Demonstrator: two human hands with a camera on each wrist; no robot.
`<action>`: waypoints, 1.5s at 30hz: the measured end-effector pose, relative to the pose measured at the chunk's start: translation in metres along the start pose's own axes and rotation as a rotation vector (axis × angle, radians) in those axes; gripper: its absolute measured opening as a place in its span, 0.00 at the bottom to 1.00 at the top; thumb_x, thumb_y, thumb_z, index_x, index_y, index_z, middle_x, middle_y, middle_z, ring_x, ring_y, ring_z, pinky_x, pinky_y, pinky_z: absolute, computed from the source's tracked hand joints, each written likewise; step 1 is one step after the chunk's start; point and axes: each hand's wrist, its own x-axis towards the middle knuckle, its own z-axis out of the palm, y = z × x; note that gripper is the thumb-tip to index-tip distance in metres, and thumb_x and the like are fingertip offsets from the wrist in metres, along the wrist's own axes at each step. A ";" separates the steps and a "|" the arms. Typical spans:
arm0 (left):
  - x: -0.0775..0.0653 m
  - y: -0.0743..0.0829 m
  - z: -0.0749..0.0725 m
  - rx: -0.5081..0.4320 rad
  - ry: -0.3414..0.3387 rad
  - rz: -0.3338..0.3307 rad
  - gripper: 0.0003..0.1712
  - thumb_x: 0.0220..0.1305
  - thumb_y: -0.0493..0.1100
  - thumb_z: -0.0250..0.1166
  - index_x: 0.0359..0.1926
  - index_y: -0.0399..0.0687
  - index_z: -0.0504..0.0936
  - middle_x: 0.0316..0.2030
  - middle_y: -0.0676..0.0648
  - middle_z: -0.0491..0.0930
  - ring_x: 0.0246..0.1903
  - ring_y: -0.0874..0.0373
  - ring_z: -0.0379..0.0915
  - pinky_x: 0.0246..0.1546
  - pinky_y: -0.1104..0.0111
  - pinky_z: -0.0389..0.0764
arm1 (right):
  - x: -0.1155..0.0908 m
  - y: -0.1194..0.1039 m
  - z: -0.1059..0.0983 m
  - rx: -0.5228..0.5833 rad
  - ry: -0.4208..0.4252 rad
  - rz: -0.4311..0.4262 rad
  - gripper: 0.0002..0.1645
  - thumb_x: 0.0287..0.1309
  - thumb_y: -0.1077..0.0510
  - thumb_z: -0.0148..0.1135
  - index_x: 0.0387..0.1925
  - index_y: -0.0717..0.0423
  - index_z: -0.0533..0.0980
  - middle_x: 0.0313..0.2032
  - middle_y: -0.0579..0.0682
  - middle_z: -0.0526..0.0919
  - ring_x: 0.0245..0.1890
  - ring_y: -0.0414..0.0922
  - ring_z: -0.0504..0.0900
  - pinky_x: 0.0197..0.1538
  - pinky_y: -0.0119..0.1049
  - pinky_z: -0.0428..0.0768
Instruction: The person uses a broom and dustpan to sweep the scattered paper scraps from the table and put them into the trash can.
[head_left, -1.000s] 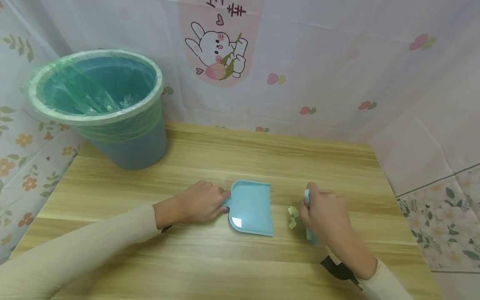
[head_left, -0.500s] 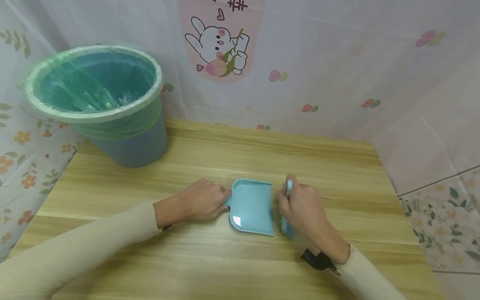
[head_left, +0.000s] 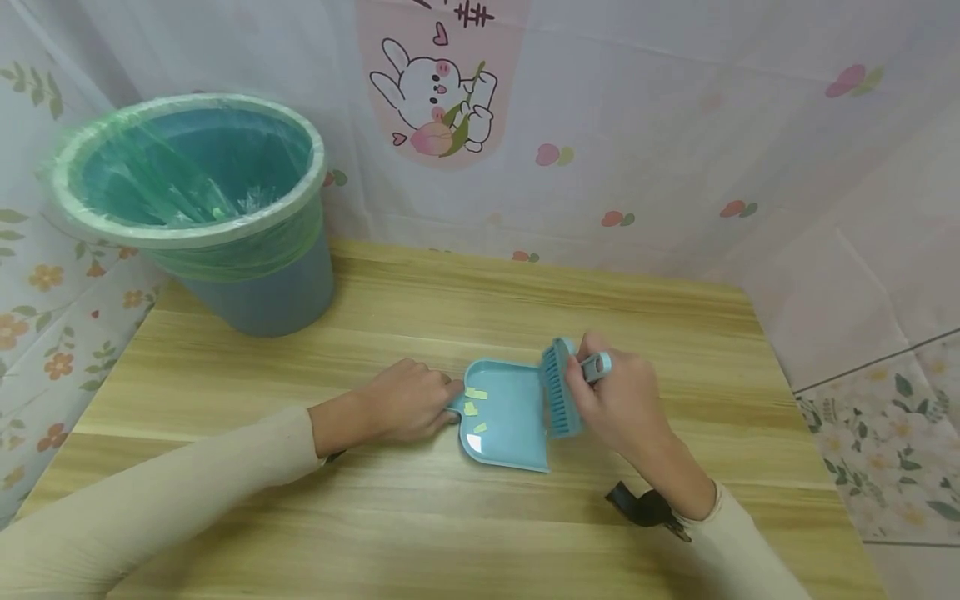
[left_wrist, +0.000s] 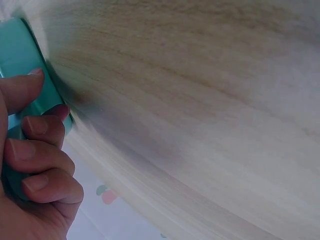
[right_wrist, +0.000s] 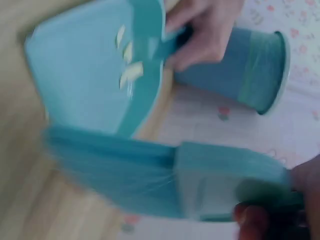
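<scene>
My left hand grips the short handle of a light blue dustpan on the table; in the left wrist view its fingers curl round the handle. Several pale yellow paper scraps lie in the pan near its handle end; the right wrist view shows these scraps too. My right hand holds a small blue brush by its handle. The brush is tilted at the pan's open front edge, bristles facing the pan. In the right wrist view the brush is blurred.
A blue bin lined with a green plastic bag stands at the table's back left. Behind the wooden table hangs a printed cloth. A black strap hangs by my right wrist.
My right hand has swept the brush leftward to the dustpan and then tipped it up. The paper scraps have gone from the table into the pan. My left hand and the dustpan have stayed put.
</scene>
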 end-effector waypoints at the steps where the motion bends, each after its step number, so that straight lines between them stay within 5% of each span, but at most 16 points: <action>1: 0.000 0.000 0.000 0.001 -0.001 -0.002 0.18 0.79 0.52 0.67 0.48 0.39 0.83 0.32 0.48 0.84 0.26 0.58 0.78 0.27 0.63 0.82 | -0.001 0.001 -0.003 -0.034 -0.008 -0.004 0.13 0.64 0.66 0.59 0.28 0.54 0.65 0.16 0.40 0.62 0.14 0.34 0.60 0.16 0.29 0.58; 7: -0.003 -0.001 -0.002 0.015 0.005 0.003 0.18 0.80 0.52 0.66 0.48 0.40 0.82 0.30 0.48 0.83 0.24 0.58 0.76 0.26 0.63 0.81 | -0.010 0.004 -0.003 -0.152 -0.101 -0.043 0.14 0.62 0.67 0.60 0.31 0.53 0.62 0.16 0.37 0.55 0.16 0.34 0.53 0.19 0.30 0.54; 22: -0.014 -0.010 -0.008 -0.046 0.057 -0.033 0.15 0.80 0.51 0.65 0.44 0.43 0.77 0.33 0.48 0.84 0.24 0.57 0.74 0.27 0.61 0.80 | -0.009 0.001 0.009 -0.092 -0.105 -0.003 0.16 0.61 0.69 0.60 0.29 0.52 0.62 0.16 0.38 0.56 0.15 0.34 0.54 0.17 0.32 0.57; 32: -0.028 -0.013 -0.006 -0.022 0.070 -0.033 0.15 0.79 0.49 0.66 0.48 0.41 0.79 0.40 0.43 0.90 0.27 0.52 0.84 0.28 0.59 0.83 | -0.006 0.001 0.011 -0.089 -0.102 -0.008 0.16 0.61 0.68 0.60 0.28 0.52 0.61 0.16 0.38 0.56 0.15 0.34 0.55 0.17 0.32 0.57; 39: -0.031 -0.014 -0.012 -0.031 0.070 -0.036 0.13 0.79 0.48 0.65 0.47 0.41 0.78 0.39 0.44 0.89 0.25 0.55 0.78 0.28 0.61 0.81 | -0.006 0.000 0.013 -0.085 -0.099 -0.020 0.17 0.62 0.68 0.59 0.28 0.52 0.60 0.17 0.37 0.54 0.15 0.33 0.53 0.18 0.31 0.56; 45: -0.037 -0.018 -0.034 0.025 0.148 -0.005 0.13 0.77 0.47 0.69 0.42 0.43 0.75 0.30 0.49 0.82 0.20 0.58 0.67 0.22 0.65 0.71 | -0.010 0.001 0.013 -0.087 -0.093 -0.011 0.18 0.61 0.69 0.59 0.27 0.51 0.60 0.17 0.37 0.54 0.16 0.33 0.52 0.18 0.31 0.55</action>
